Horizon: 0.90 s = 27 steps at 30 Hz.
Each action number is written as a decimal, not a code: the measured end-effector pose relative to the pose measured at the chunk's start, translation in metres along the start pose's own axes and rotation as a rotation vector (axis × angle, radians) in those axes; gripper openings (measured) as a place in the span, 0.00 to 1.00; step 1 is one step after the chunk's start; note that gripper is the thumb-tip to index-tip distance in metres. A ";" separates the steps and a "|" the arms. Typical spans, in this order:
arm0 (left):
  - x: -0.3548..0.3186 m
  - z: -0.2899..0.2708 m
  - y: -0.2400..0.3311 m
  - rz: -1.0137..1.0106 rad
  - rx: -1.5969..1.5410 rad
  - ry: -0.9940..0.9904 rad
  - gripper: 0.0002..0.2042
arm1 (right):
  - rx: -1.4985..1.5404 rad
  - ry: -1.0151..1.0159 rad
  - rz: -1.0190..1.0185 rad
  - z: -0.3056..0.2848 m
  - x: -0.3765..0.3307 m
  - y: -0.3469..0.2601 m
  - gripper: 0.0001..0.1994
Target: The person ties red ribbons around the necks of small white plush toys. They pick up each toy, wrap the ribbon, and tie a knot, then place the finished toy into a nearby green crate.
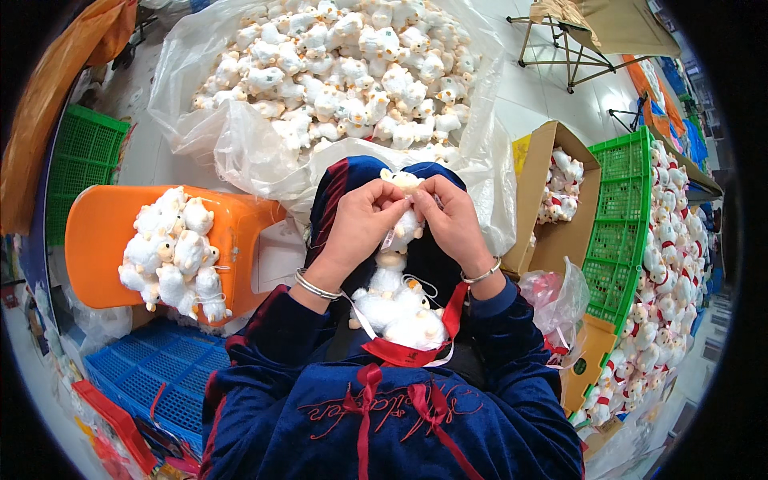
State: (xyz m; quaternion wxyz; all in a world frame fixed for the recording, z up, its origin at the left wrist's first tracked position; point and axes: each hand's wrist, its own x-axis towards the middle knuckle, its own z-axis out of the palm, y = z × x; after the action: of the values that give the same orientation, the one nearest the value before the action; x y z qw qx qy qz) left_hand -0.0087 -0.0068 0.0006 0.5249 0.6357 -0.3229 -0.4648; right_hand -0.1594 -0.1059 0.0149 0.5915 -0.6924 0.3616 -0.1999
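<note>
My left hand (360, 224) and my right hand (458, 228) meet above my lap, fingertips pinched together at the neck of a small white plush animal (409, 230). Its cream-coloured head pokes up beyond my fingers. A thin pale strip hangs below my left fingertips; what exactly the fingertips pinch is partly hidden. Several more white plush animals (390, 298) rest on my lap, close under my wrists. Around them lies a red ribbon (402, 354) with white edging, and a thin loop of string shows beside them.
A big clear plastic bag (232, 144) full of plush animals lies ahead. An orange stool (96, 248) on the left carries several more, beside a blue crate (160, 368). On the right stand a cardboard box (538, 184) and a green crate (620, 232), with red-scarfed plush animals beyond.
</note>
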 end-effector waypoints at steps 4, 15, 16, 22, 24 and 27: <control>-0.007 0.006 -0.002 0.167 0.057 0.027 0.09 | -0.007 -0.044 -0.064 -0.001 0.001 -0.001 0.09; -0.004 0.005 -0.010 0.081 -0.061 0.017 0.08 | -0.365 -0.258 0.082 -0.041 0.022 -0.021 0.12; -0.004 0.005 -0.008 0.063 -0.070 0.019 0.08 | -0.419 -0.306 0.118 -0.042 0.023 -0.028 0.13; -0.001 0.003 -0.006 0.025 -0.126 -0.012 0.08 | -0.499 -0.386 0.138 -0.043 0.029 -0.037 0.13; 0.000 0.003 -0.008 0.026 -0.134 -0.011 0.08 | -0.515 -0.354 0.060 -0.039 0.030 -0.042 0.12; 0.002 0.000 -0.005 0.002 -0.122 -0.019 0.08 | -0.699 -0.319 -0.290 -0.017 0.031 -0.058 0.08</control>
State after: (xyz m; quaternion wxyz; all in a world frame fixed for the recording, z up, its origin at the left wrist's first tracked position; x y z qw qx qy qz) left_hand -0.0078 -0.0077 -0.0050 0.5602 0.5977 -0.2994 -0.4892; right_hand -0.1360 -0.1380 0.0700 0.3349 -0.9178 0.2102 -0.0360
